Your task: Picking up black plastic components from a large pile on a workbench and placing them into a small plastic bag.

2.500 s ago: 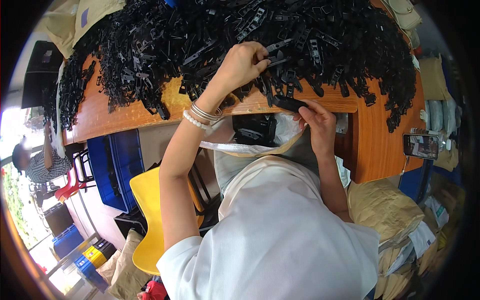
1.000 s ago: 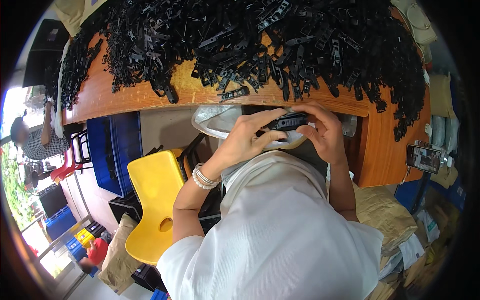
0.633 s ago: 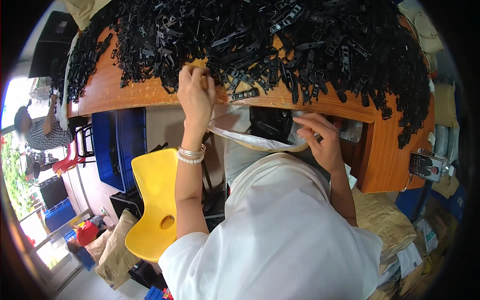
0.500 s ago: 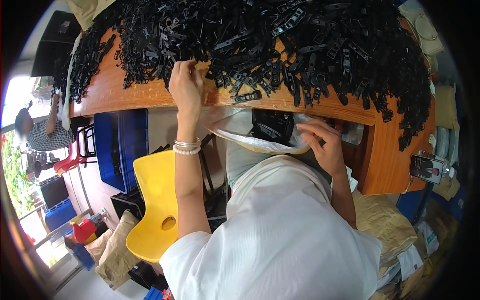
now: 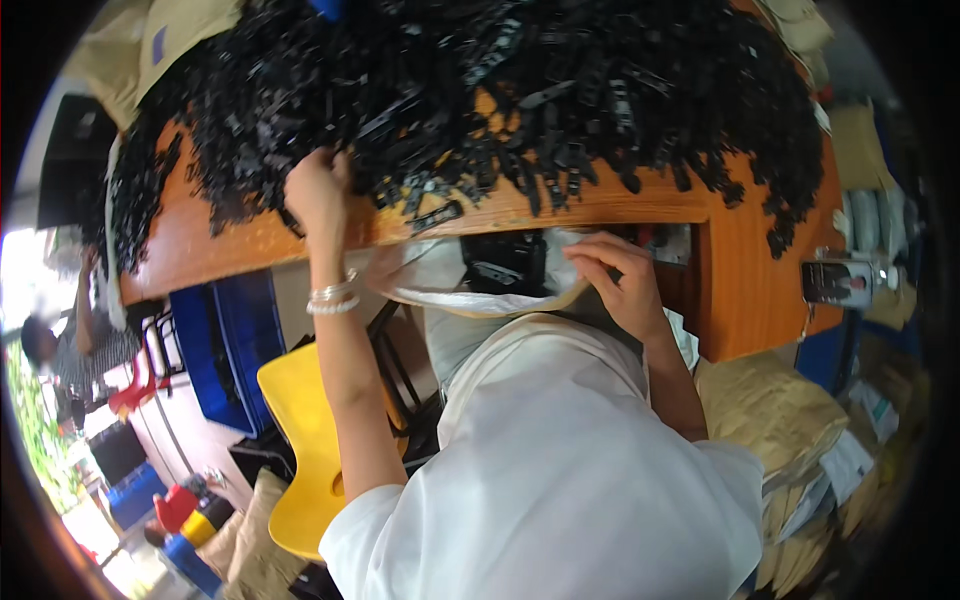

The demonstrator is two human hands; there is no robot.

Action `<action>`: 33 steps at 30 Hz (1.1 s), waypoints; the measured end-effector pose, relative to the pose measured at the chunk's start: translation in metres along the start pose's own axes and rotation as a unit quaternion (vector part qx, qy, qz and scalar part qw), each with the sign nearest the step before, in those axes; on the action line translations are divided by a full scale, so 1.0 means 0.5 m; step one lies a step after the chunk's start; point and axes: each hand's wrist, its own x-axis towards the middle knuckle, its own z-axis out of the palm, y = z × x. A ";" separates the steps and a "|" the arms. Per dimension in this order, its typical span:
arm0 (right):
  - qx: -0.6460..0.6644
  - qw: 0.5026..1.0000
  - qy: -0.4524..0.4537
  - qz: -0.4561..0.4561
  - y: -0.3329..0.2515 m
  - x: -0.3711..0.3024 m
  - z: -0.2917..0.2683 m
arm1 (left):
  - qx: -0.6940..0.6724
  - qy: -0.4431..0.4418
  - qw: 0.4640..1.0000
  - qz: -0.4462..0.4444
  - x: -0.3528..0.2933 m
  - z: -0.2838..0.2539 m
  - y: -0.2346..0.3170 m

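Left hand [image 5: 316,190] upper left of frame, fingers closed in black plastic parts [image 5: 500,90] on bench [image 5: 240,245]; right hand [image 5: 620,285] centre, pinching white bag [image 5: 440,290] rim.

Left hand [image 5: 316,190] reaching forward; right hand [image 5: 618,282] curled low.
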 end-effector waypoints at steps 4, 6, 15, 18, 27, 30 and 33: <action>-0.044 0.977 0.197 0.067 0.062 0.001 -0.053 | -0.035 0.088 0.994 0.059 -0.035 -0.031 -0.005; -0.173 0.926 0.330 0.056 0.091 0.011 -0.100 | -0.061 0.207 0.958 0.189 -0.041 -0.030 -0.008; -0.489 0.766 0.405 0.099 0.173 -0.011 -0.255 | -0.366 0.081 0.925 0.067 -0.082 -0.060 0.074; -0.495 0.777 0.359 0.151 0.165 -0.001 -0.267 | -0.370 0.044 0.924 0.084 -0.094 -0.067 0.105; -0.414 0.803 0.398 0.159 0.154 -0.009 -0.282 | -0.392 0.006 0.914 0.108 -0.122 -0.067 0.140; -0.423 0.769 0.468 0.103 0.189 -0.024 -0.315 | -0.403 0.003 0.908 0.117 -0.131 -0.065 0.153; -0.238 0.765 0.565 0.200 0.203 -0.037 -0.335 | -0.428 -0.011 0.896 0.114 -0.142 -0.067 0.166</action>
